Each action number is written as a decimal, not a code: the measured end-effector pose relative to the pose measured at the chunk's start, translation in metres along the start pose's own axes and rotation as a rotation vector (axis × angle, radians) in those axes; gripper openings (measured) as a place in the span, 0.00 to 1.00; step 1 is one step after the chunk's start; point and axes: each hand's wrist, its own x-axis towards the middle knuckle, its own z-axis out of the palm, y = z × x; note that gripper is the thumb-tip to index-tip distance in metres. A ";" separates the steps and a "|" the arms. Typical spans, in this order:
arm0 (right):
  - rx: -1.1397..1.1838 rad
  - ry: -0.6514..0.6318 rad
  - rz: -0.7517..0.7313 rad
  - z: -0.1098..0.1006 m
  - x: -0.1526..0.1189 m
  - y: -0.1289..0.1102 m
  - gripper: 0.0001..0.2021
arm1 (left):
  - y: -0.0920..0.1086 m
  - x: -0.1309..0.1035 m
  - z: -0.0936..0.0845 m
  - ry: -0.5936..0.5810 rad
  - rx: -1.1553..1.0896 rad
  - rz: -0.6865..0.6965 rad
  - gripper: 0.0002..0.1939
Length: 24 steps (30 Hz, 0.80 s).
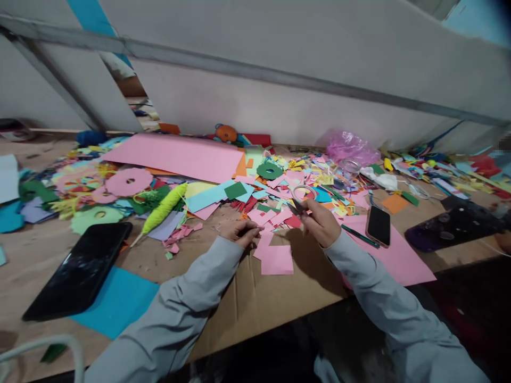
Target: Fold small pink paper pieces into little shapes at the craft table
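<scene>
My left hand (242,233) is closed in a pinch over the cardboard, on what looks like a small scrap too tiny to name. To its right, my right hand (319,221) is closed around a pair of scissors (297,205); a pale round handle loop shows above the fingers. Between and below the hands lies a pink paper square (277,260), overlapping other pink pieces. Just beyond the hands spreads a heap of small paper scraps (275,215), mostly pink with some green and red.
A black tablet (82,268) lies at left on blue paper (120,300). At right, a phone (378,226) and a green pen (360,236) rest on pink paper (403,260). Yellow-green yarn (165,207), a large pink sheet (179,157) and a dark bottle (443,229) lie around.
</scene>
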 end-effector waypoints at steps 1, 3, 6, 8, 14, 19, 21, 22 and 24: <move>0.141 -0.037 0.019 0.001 0.003 -0.005 0.07 | 0.000 0.000 0.000 0.004 -0.006 0.001 0.14; 0.349 -0.123 0.039 0.007 0.008 -0.015 0.11 | -0.001 0.000 0.000 0.011 -0.006 0.004 0.14; 0.447 -0.217 0.033 0.020 0.010 -0.024 0.16 | -0.006 0.001 -0.001 0.011 -0.004 0.027 0.15; 0.455 -0.241 -0.007 0.027 0.008 -0.022 0.17 | -0.010 0.003 -0.002 -0.015 -0.005 0.054 0.16; 0.277 -0.238 -0.178 0.032 0.002 -0.008 0.17 | -0.012 0.005 -0.004 -0.077 0.016 0.059 0.15; 0.186 -0.249 -0.193 0.032 0.002 -0.006 0.17 | -0.006 0.001 -0.002 -0.046 0.016 0.065 0.15; 0.170 -0.230 -0.199 0.033 0.002 -0.005 0.17 | -0.005 0.001 -0.001 -0.052 0.046 0.069 0.15; 0.162 -0.219 -0.205 0.034 0.001 -0.005 0.17 | -0.005 0.001 -0.001 -0.054 0.054 0.066 0.16; 0.137 -0.198 -0.217 0.034 0.000 -0.004 0.16 | -0.006 0.002 -0.002 -0.062 0.054 0.066 0.16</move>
